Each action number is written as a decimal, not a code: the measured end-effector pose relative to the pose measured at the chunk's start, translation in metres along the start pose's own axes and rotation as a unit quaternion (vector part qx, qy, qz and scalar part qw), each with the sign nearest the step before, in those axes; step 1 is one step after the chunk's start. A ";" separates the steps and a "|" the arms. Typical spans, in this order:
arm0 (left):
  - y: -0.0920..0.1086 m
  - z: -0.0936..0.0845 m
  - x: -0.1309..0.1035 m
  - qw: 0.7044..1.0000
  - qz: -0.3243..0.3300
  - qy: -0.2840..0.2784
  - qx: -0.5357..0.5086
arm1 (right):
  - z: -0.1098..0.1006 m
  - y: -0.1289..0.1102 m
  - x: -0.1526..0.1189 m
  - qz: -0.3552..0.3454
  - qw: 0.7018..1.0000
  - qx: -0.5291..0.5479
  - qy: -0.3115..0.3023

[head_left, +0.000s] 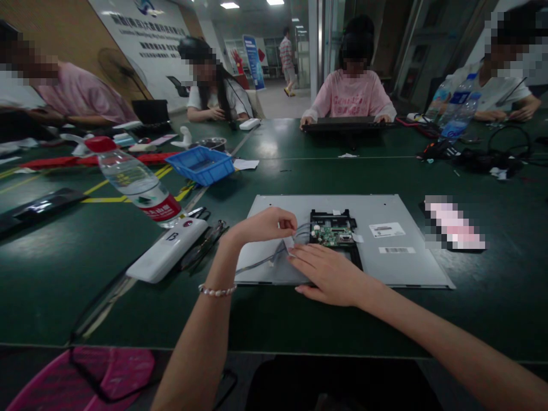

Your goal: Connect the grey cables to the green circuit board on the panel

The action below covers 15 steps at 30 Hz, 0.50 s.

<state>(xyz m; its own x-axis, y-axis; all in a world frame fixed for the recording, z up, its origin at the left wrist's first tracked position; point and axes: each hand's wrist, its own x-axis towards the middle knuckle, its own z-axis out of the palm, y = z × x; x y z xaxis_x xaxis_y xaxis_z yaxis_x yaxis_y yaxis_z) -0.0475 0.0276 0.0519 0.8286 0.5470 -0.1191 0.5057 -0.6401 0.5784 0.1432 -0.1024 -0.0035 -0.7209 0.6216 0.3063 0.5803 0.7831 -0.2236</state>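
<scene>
The left hand (274, 223) seems to pinch a thin, whitish strip (289, 244) above the flat silvery metal panel (406, 269); the right hand (330, 274) lies flat, apparently gripping nothing. Steady, gentle handling should spare the slim grey cables (260, 264).

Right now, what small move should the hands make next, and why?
I'd lean toward pressing the white strip flat with the right hand: the strip looks raised from the gray panel near the wires, that hand lies spread beside it, and the left hand is curled close by.
</scene>
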 end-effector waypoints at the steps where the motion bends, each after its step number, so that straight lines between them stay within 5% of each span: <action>1: -0.002 0.002 0.001 1.000 -0.010 -0.012 0.007 | 0.001 0.000 0.000 -0.001 1.000 0.006 -0.003; 15: -0.024 0.016 0.000 0.990 -0.115 -0.004 0.087 | 0.003 -0.003 -0.003 -0.012 0.999 0.029 -0.022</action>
<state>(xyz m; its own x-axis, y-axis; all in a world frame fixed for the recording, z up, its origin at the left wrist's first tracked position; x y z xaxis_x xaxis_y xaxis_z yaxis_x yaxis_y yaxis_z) -0.0555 0.0346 0.0255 0.6888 0.6848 -0.2378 0.7137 -0.5831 0.3882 0.1426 -0.1061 -0.0063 -0.7514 0.6015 0.2712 0.5401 0.7968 -0.2709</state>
